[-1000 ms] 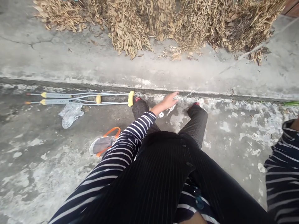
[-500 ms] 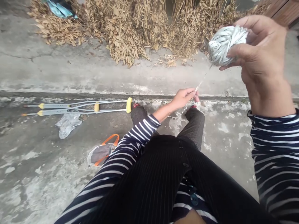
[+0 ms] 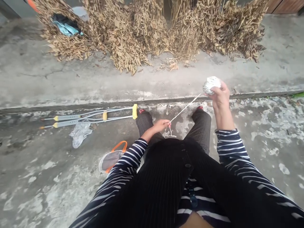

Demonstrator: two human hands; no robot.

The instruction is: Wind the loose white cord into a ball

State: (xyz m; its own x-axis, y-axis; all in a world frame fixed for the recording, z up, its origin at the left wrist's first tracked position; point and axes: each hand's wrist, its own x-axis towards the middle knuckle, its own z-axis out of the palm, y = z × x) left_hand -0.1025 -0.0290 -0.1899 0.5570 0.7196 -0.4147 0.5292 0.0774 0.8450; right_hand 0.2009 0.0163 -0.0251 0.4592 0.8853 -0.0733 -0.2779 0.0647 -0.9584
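Right hand: our right hand [image 3: 219, 93] is clenched round the ball of string [image 3: 211, 84], held out above the concrete step edge [image 3: 95, 104].
Left hand: our left hand [image 3: 161, 125] pinches the string [image 3: 184, 108], which runs taut up to the ball.
Step in hand: we judge we are drawing a length of string off the ball.
Next move: it calls for keeping the strand taut while more pays out.
Change: half a second ago the ball was close to the camera; now it is lower and farther out, and our left hand has pulled back.
Around: crutches [image 3: 95, 116] lie left of our left hand; dry leaves [image 3: 147, 31] are heaped beyond the step.
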